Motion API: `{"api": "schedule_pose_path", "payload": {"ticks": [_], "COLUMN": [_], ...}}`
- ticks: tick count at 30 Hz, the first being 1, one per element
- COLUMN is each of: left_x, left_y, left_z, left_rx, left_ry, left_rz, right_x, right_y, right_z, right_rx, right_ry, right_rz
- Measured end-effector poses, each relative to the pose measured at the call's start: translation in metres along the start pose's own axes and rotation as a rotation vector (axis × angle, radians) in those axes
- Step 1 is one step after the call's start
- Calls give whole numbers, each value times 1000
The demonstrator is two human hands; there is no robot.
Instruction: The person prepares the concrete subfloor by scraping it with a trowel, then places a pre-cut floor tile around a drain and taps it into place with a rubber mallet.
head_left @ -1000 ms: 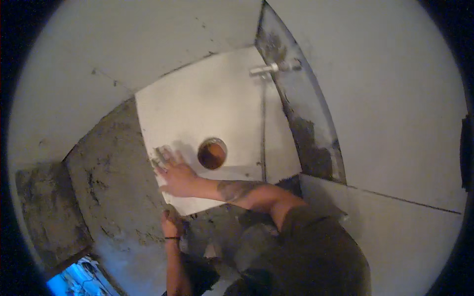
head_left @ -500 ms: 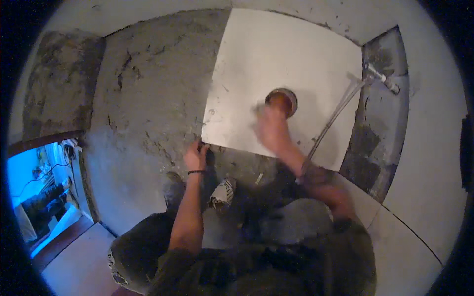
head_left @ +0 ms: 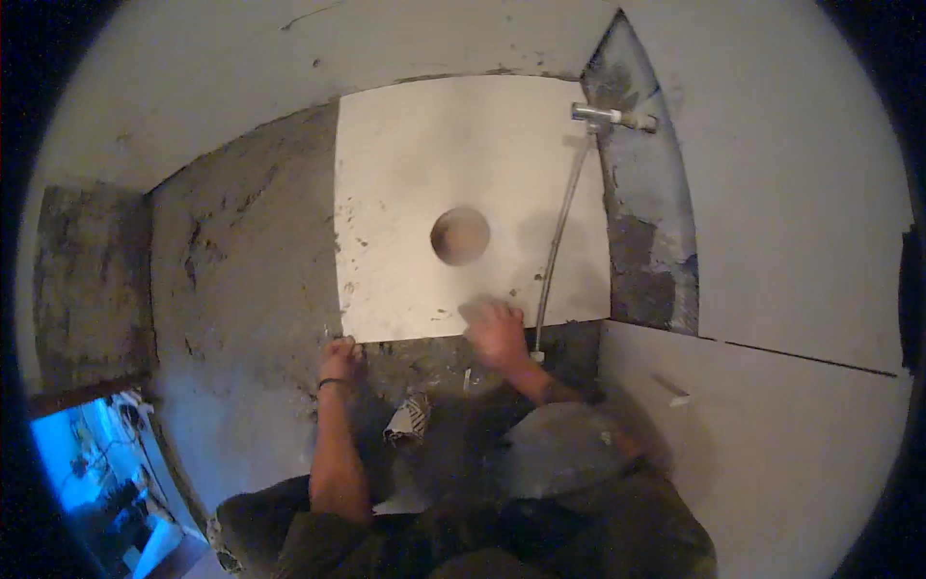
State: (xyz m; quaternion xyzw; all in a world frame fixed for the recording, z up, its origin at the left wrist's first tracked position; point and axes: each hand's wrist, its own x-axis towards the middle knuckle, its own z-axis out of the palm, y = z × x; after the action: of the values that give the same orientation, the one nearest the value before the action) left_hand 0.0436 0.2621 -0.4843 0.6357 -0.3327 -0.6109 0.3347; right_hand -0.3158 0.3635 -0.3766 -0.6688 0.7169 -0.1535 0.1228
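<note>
A large white tile (head_left: 405, 174), with a round hole (head_left: 460, 236) cut through it, lies on the grey mortar floor. Grey specks dot its surface, mostly along the left side. At its near left corner, my left hand (head_left: 340, 359) has its fingers curled in on the edge. My right hand (head_left: 499, 335) rests at the middle of the near edge, fingers bent over it and slightly blurred. Its thumb side is close to the lower end of a thin flexible hose (head_left: 559, 232), which hangs across the tile from a metal valve (head_left: 612, 117).
Rough mortar (head_left: 241, 251) spreads left of the tile. Below the near edge stands a striped shoe tip (head_left: 409, 419), with a small pale strip (head_left: 468, 379) beside it. Light wall panels (head_left: 762, 212) rise at the right. A blue-lit opening (head_left: 101, 463) lies at lower left.
My right hand has left the hole and come back to the tile's near edge. My left hand stays at the corner. The whole view has turned and shifted.
</note>
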Motion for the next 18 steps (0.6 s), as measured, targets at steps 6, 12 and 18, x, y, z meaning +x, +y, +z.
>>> {"api": "schedule_pose_path", "payload": {"ticks": [6, 12, 18], "left_x": [-15, -2, -6], "left_y": [61, 29, 38], "left_z": [53, 5, 10], "left_rx": [183, 456, 418], "left_ry": [-187, -174, -12], "left_rz": [-337, 184, -39], "right_x": [-97, -93, -86], "right_y": [104, 102, 107], "right_z": [-27, -9, 15], "right_rx": [246, 582, 809], "right_ry": [220, 122, 303], "right_rz": [838, 1018, 1009]}}
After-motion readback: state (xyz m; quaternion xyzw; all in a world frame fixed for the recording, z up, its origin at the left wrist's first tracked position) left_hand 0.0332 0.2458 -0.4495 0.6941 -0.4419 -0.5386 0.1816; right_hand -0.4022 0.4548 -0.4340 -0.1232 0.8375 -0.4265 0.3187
